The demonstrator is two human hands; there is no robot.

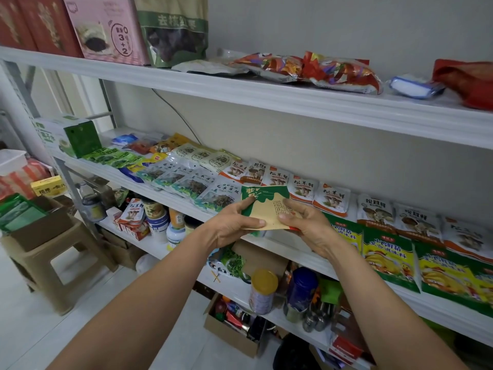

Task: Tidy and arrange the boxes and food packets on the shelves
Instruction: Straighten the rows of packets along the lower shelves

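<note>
I hold a green-and-tan food packet (268, 209) with both hands at the centre of the frame, just above the front edge of the middle shelf (288, 248); my left hand (232, 224) pinches its left side, thumb on the face; my right hand (306, 227) grips the right side the same way; white mushroom packets (330, 198) lie in a row behind it; green-and-yellow seasoning packets (386, 252) fill the lower right; a pink box (106, 30) stands upper left.
</note>
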